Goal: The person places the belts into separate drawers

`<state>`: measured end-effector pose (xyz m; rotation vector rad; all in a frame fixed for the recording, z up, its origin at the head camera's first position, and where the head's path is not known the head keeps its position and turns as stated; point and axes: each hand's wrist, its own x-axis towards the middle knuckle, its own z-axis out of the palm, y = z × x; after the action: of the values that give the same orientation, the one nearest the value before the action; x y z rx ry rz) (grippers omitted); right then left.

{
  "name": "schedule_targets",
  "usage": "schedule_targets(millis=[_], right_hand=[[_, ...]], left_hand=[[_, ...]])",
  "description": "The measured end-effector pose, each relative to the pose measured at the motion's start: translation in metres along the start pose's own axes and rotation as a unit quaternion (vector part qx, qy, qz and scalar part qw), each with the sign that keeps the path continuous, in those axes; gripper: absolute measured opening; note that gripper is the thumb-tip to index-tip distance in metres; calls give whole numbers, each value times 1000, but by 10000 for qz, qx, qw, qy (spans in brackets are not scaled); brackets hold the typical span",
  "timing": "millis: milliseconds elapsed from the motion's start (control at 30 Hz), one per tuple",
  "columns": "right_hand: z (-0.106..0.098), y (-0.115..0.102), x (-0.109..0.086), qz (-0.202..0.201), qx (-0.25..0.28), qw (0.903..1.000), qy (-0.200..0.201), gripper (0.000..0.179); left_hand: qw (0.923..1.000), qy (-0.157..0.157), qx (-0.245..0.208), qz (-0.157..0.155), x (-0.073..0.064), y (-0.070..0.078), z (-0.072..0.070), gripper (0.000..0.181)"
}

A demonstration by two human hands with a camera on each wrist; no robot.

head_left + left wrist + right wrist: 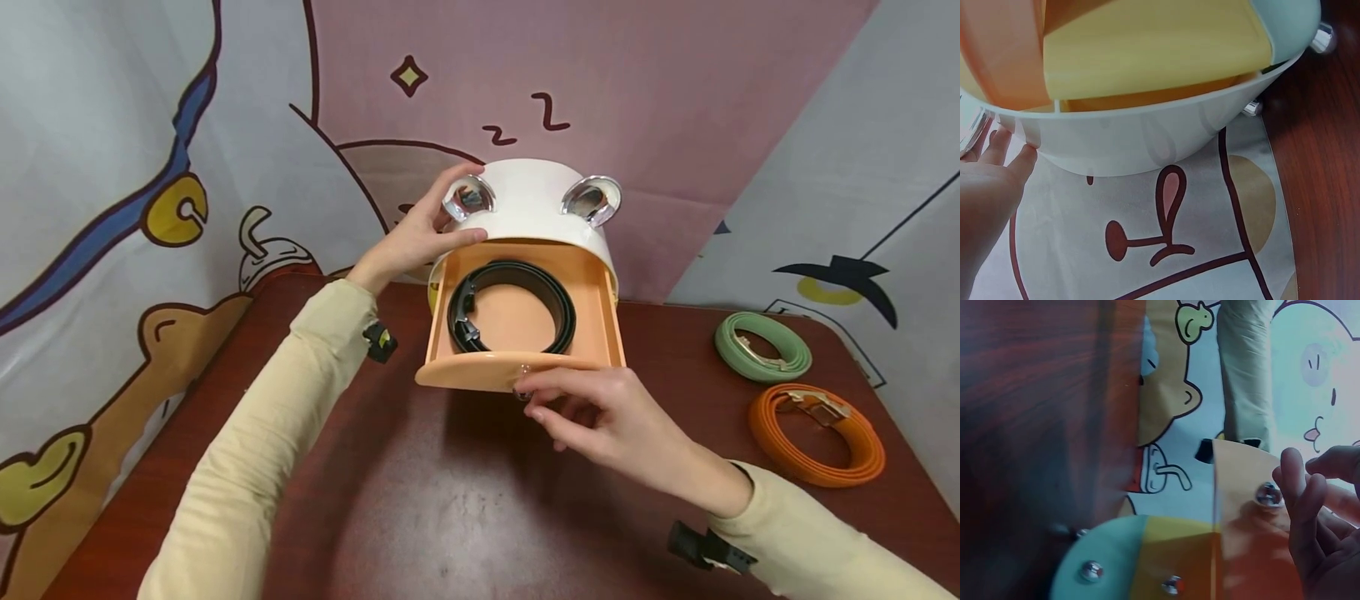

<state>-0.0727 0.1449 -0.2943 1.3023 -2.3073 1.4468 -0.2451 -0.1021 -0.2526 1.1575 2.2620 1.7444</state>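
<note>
A small white cabinet with two shiny silver ears stands on the table, its top peach drawer pulled out. Inside the drawer lies a coiled black belt with a metal buckle. My left hand rests at the cabinet's upper left, spread about one ear, thumb on the front edge. The left wrist view shows its fingertips touching the white shell. At the drawer front, my right hand has its thumb and bent fingers close beside the silver knob, which shows uncovered in the right wrist view.
To the right on the brown table lie a coiled green belt and a coiled orange belt. Yellow and green drawer fronts with silver knobs sit lower on the cabinet. A cartoon-printed cloth hangs behind and at both sides.
</note>
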Motion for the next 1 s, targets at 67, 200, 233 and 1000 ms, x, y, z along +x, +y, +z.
schedule_targets(millis=[67, 200, 233, 1000], right_hand=[[5, 4, -2, 43, 19, 10000, 44, 34], [12, 10, -6, 219, 116, 9995, 192, 35], [13, 11, -7, 227, 133, 9994, 238, 35], [20, 25, 11, 33, -40, 9962, 873, 30]], left_hand=[[10000, -4, -37, 8, 0, -1, 0, 73], [10000, -10, -50, 5, -1, -1, 1, 73], [10000, -5, -31, -18, -2, -1, 1, 73], [9997, -3, -221, -110, 0, -2, -1, 72]])
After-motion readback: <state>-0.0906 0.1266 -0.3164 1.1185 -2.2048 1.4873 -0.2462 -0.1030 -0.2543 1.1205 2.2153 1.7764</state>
